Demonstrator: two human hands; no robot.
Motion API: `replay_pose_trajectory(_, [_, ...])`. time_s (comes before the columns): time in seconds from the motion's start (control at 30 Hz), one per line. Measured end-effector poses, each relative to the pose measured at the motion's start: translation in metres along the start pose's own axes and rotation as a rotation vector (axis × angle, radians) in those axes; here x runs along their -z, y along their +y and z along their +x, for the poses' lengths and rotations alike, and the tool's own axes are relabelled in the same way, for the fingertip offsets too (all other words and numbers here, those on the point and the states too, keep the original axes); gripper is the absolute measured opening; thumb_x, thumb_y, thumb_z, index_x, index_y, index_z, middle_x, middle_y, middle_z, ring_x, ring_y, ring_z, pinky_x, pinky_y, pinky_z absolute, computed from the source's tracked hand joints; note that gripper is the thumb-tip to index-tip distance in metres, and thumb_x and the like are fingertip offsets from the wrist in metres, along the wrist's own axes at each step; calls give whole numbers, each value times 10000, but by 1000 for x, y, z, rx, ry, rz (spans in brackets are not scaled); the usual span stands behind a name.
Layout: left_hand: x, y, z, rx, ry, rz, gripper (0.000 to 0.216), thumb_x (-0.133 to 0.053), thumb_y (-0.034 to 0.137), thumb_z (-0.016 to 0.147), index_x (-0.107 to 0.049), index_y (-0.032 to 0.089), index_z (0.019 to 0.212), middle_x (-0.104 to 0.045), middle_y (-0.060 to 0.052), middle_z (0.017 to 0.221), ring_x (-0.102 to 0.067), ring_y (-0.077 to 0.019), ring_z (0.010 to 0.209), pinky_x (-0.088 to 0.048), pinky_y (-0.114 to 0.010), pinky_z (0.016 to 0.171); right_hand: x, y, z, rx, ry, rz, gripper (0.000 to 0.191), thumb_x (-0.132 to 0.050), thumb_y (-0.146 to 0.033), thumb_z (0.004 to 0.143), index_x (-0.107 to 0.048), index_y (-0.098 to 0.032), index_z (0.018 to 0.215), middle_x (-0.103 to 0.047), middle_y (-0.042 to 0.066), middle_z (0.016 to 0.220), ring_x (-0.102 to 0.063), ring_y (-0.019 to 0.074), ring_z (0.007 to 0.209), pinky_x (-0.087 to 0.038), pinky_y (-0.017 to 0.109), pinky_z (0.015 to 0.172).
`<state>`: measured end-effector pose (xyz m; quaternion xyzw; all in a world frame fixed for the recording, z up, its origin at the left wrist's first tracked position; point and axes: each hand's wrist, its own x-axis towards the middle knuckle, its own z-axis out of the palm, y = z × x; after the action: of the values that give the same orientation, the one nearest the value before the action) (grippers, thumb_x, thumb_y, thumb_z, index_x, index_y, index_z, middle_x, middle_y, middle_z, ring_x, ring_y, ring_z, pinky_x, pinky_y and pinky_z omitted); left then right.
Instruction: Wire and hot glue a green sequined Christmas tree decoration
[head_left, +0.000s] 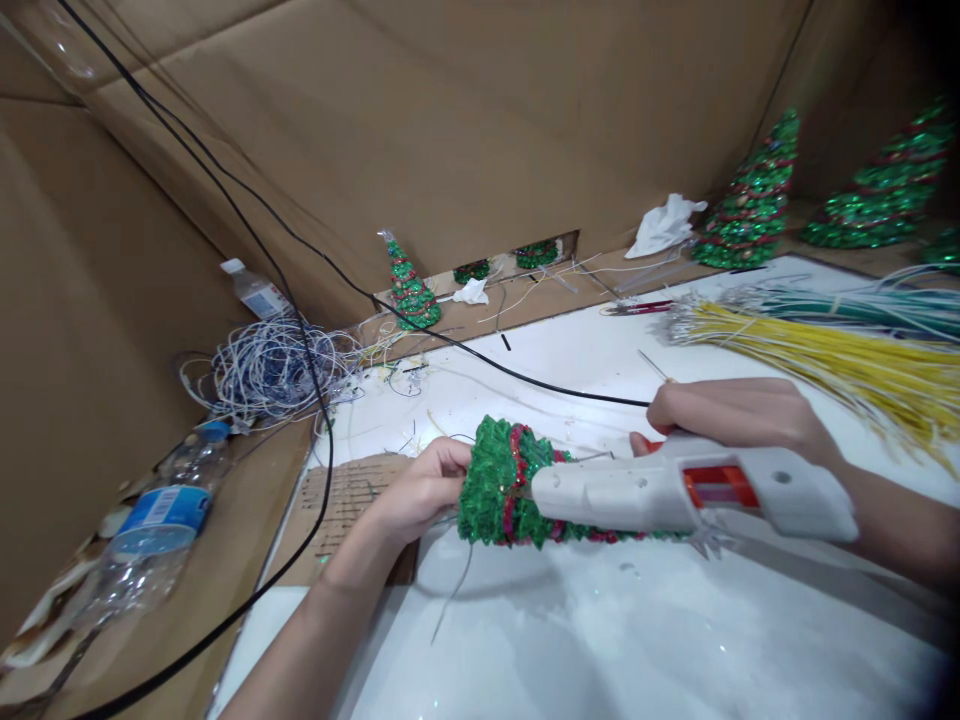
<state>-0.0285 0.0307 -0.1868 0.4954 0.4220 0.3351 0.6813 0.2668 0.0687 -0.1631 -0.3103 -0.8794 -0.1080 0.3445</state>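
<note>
A green tree [499, 485] with red garland lies on its side above the middle of the desk [540, 650], nearer the left edge than the right; whether it touches the surface is hard to tell. Its long axis runs roughly left to right, the wide base facing the desk's left edge and the narrow tip pointing to the right edge, partly hidden behind a glue gun [637, 495]. The left hand [427, 490] has its grip closed on the base; the right hand [739, 415] grips the glue gun, nozzle aimed left, at the garland. Beyond the far edge, a smaller tree [411, 295] stands upright, and yellow wires [832, 360] lie toward the far right corner.
</note>
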Motion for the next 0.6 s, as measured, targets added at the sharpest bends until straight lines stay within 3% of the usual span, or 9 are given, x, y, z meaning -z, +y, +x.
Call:
replay_pose_trajectory(0.33, [-2,1,1,-30,-47,-68,31,-732,127,593,-745,122,621,-693,-21,593,-565,-77,522,-423,-156,508,2,-1,4,50,-1,96,239,-478,-278,906,-416,-217,683,-324,-60,566,-298,96,488,-225,239,472])
replay_pose_trajectory(0.6, [-1,0,1,-17,-30,-69,53,-761,166,585,-736,120,596,-676,-20,551,-533,-59,480,-392,-147,476,5,0,4,45,-17,83,216,-545,-280,867,-448,-216,685,-318,-64,565,-278,96,494,-225,239,464])
